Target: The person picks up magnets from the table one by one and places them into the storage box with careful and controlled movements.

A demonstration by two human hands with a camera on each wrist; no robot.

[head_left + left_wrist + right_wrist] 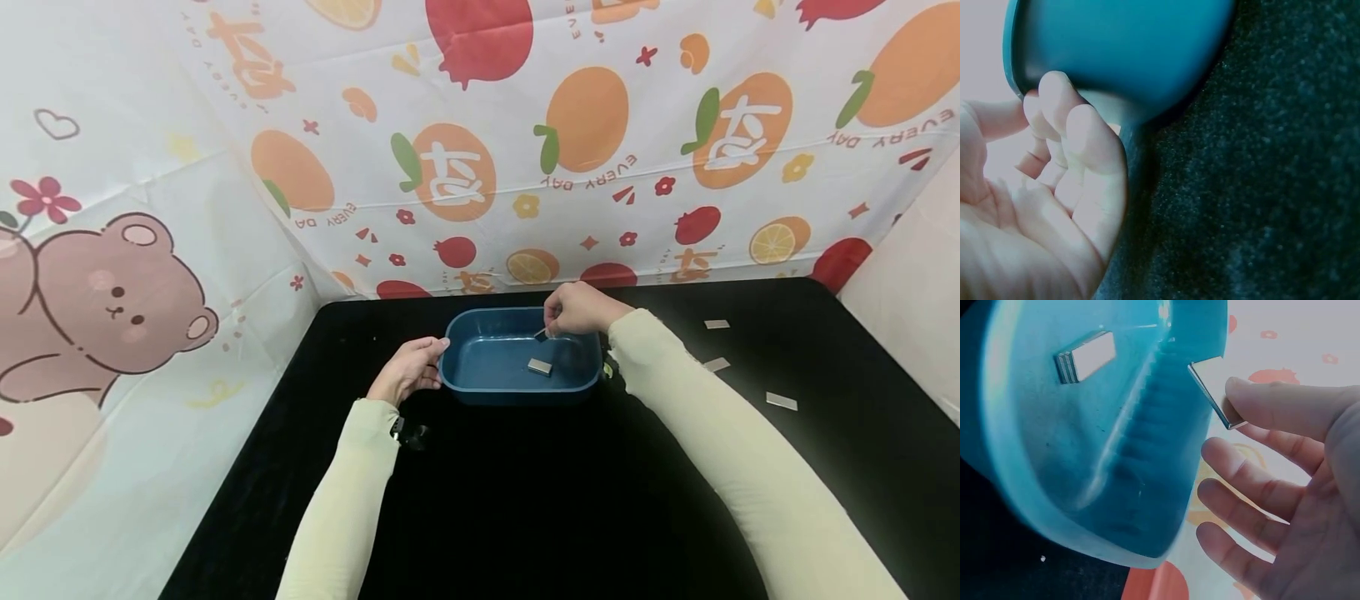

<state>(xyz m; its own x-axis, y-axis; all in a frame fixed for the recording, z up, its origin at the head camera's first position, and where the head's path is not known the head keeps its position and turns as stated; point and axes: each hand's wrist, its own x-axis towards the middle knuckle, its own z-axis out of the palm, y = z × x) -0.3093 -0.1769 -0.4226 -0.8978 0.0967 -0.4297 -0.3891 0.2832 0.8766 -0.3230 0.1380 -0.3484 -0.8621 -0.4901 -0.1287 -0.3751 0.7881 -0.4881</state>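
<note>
A blue plastic basin sits on the black table. My left hand pinches its left end, thumb at the rim and curled fingertips against the outer wall in the left wrist view. Over the basin's right part, my right hand pinches a thin, shiny rectangular metal plate between thumb and index finger; the other fingers are spread apart. Below it, on the basin floor, lies a small stack of similar metal plates, their layered edges showing in the right wrist view.
Three loose metal plates lie on the table at the right: a far one, a middle one beside the right sleeve, and a near one. A fruit-print cloth hangs behind the table's far edge.
</note>
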